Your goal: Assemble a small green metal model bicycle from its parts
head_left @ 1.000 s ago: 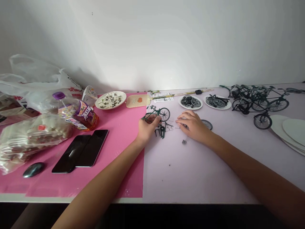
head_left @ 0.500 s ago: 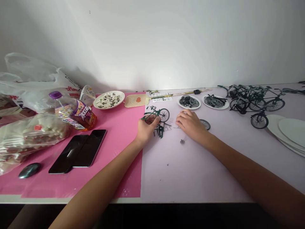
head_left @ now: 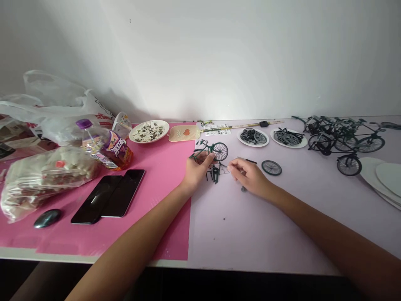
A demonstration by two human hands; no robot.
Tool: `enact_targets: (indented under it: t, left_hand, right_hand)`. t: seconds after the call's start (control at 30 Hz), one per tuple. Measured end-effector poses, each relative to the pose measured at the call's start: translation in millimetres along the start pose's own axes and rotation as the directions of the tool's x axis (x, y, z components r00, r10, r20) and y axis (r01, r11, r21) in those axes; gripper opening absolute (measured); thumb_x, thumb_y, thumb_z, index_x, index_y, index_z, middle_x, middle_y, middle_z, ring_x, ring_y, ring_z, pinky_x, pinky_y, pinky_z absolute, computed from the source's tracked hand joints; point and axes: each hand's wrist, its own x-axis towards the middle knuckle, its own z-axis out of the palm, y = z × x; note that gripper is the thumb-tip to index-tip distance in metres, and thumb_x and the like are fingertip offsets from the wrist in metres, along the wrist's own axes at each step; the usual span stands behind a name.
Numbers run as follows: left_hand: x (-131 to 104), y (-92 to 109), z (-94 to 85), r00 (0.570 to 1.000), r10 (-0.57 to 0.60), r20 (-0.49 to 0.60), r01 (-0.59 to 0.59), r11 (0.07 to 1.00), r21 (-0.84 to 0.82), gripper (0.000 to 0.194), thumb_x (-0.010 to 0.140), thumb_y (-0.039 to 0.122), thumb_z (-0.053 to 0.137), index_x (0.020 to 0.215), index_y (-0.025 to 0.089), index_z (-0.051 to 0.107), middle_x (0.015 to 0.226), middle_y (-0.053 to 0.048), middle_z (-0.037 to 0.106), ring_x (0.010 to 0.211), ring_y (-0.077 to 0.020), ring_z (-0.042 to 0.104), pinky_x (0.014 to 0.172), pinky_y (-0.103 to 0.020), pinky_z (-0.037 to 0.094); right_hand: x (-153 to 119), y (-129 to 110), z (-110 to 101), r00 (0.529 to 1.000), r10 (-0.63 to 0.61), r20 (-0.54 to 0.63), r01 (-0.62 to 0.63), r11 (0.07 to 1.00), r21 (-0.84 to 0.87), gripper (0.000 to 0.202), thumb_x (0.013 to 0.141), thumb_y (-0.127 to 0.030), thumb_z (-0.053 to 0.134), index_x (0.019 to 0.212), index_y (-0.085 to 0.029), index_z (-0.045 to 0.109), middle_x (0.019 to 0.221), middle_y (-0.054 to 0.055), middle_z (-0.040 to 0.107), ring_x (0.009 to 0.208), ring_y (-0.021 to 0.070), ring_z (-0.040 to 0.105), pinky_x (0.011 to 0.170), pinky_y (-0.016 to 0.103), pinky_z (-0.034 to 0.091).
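While my left hand (head_left: 196,169) still grips the green model bicycle (head_left: 210,150) by its frame, my right hand (head_left: 249,176) has pulled back toward me, fingers pinched on something too small to identify, uncovering the loose wheel (head_left: 271,167) just beyond it.

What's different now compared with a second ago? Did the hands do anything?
The right hand drew back toward the left, off the loose wheel, which now lies uncovered on the table; its fingertips look pinched, though on what is too small to tell. The left hand stayed on the half-built green bicycle. The phones and plates stayed put.
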Motion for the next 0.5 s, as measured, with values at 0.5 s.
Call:
enact_targets:
  t: [0.5]
  left_hand:
    - [-8.4, -5.0, 6.1, 0.997, 0.007, 0.077, -0.005, 1.000, -0.029, 0.038, 0.080, 0.048, 0.084, 0.078, 0.015, 0.068, 0.076, -0.002, 0.067, 0.076, -0.0162, 0.069, 0.077, -0.030, 0.057]
  right_hand:
    - [1.6, 7.1, 8.7, 0.979, 0.154, 0.134, -0.185, 0.947, 0.264, 0.040, 0.100, -0.057, 0.057, 0.083, -0.021, 0.055, 0.069, -0.004, 0.056, 0.053, 0.0088, 0.042, 0.050, 0.025, 0.033]
